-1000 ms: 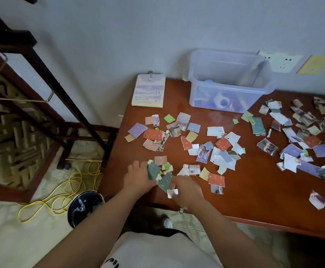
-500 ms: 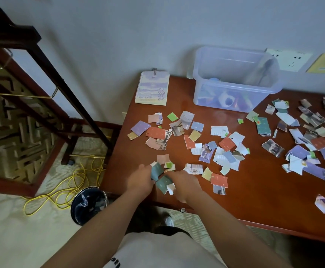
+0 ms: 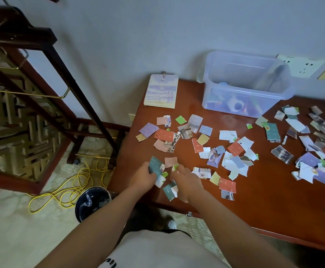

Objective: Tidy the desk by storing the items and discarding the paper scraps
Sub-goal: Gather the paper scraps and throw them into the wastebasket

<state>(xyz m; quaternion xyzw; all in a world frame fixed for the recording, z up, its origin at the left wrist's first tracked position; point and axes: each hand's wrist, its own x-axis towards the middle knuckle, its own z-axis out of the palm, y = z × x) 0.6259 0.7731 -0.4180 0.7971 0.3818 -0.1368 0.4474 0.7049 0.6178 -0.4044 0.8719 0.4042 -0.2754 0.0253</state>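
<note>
Both forearms reach in from the near edge and converge at the near-left corner of the desk. The left hand lies knuckles-up with a straight wrist and curled fingers. Its grip is clenched on a teal scrap, which stands tilted between thumb and fingers, with a torn white piece just below it.

The right hand sits just to the right, nearly touching the left, back of the hand upward. Its fingers are bent down toward the desk, their tips at a small green-and-white scrap. A second teal scrap and a white sliver stick out from under the thumb side of this hand. Whether the grip clamps them or merely lies over them I cannot tell.

The paper scraps — red, lilac, white, green, some printed with photos — spread over the desk from beside the hands to the far right edge, loosely in the middle and more densely at right. A pink scrap lies just beyond the two hands.

A clear plastic box stands open-topped at the far edge against the wall, its contents blurred. A spiral notebook lies flat at the far-left corner, left of the box. On the floor, a black bin stands near the desk's near-left corner, beside a coiled yellow cable.
</note>
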